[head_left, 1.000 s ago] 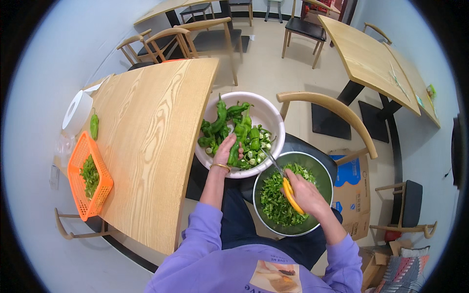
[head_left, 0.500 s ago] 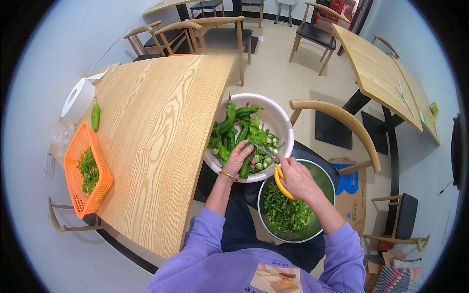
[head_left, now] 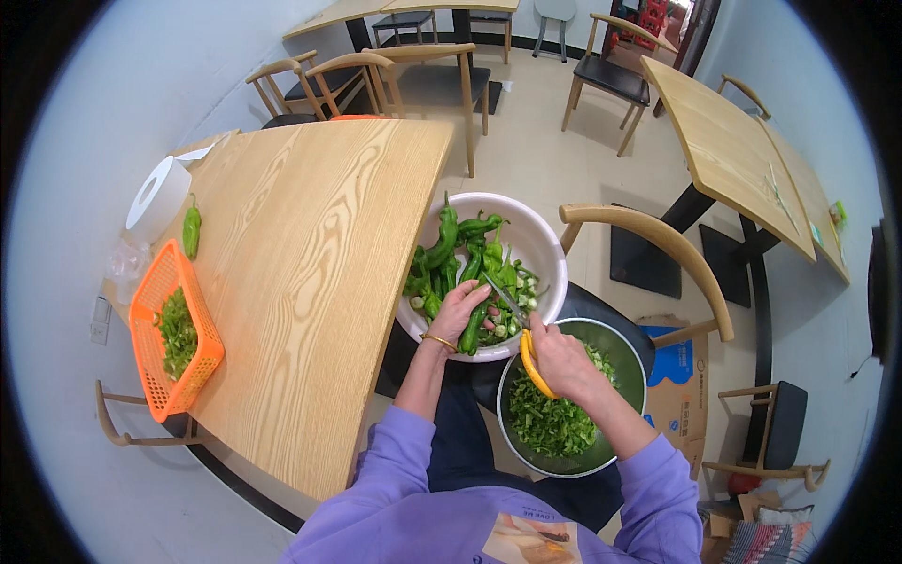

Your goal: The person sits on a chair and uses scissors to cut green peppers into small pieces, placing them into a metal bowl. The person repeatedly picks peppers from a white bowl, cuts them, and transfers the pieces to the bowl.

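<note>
Over the white basin [head_left: 556, 258], my left hand [head_left: 458, 315] is closed round a long green pepper [head_left: 473, 331]. My right hand [head_left: 562, 362] grips scissors [head_left: 531, 365] by their yellow handles. Their metal blades point up and left, the tips close by the fingers of my left hand and the held pepper. Whole green peppers [head_left: 440, 242] and several cut stem ends [head_left: 528, 284] lie in the basin. Beneath my right hand is a green-lined bowl [head_left: 628, 355] holding chopped green pepper [head_left: 550, 428].
To the left is a wooden table [head_left: 310, 254] bearing an orange basket [head_left: 202, 371] of green pieces, one green pepper [head_left: 192, 230] and a white paper roll [head_left: 160, 199]. A wooden-backed chair [head_left: 672, 244] stands behind the bowls. Flattened cardboard [head_left: 693, 404] lies at the right.
My right hand and the scissors have shifted slightly left, and the blades look closer together. My left hand keeps hold of the pepper. The whole view has tilted slightly.
</note>
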The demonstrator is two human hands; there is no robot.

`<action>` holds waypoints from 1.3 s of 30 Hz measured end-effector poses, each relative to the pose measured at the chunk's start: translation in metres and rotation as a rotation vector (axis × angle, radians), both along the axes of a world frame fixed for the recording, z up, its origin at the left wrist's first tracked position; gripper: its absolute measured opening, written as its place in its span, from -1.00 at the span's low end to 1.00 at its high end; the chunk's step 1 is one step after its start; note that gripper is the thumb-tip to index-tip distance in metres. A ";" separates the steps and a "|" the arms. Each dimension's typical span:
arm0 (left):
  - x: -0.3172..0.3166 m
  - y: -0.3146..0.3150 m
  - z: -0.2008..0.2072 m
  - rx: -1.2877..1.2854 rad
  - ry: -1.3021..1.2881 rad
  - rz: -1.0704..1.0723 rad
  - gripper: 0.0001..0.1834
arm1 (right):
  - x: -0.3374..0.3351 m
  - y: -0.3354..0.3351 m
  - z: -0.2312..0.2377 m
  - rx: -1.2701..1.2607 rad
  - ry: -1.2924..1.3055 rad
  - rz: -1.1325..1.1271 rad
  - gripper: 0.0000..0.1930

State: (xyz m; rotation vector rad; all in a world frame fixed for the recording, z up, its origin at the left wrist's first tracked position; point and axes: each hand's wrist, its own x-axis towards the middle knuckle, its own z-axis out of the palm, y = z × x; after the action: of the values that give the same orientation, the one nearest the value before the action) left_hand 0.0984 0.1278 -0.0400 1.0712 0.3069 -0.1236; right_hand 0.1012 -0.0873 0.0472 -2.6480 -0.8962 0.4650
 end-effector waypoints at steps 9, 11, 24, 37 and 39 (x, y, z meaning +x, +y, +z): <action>-0.004 0.002 0.003 0.103 0.011 0.034 -0.63 | -0.002 0.001 -0.005 -0.066 -0.087 -0.014 -0.42; -0.005 0.002 0.006 0.182 0.012 0.042 -0.62 | -0.002 0.001 -0.006 -0.071 -0.118 -0.016 -0.44; -0.008 0.001 0.005 0.031 0.059 0.043 -0.64 | 0.001 0.002 0.000 0.028 0.083 -0.014 -0.45; -0.003 0.004 0.013 0.239 0.010 0.059 -0.65 | -0.002 0.004 0.000 0.030 -0.010 -0.012 -0.53; -0.001 0.004 0.015 0.190 0.014 0.079 -0.68 | 0.001 0.003 -0.003 0.104 0.020 0.010 -0.60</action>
State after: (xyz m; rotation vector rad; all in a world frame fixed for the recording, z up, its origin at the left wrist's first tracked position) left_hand 0.0974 0.1321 -0.0254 1.2452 0.3792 -0.0317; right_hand 0.1027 -0.0844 0.0443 -2.5419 -0.9028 0.4350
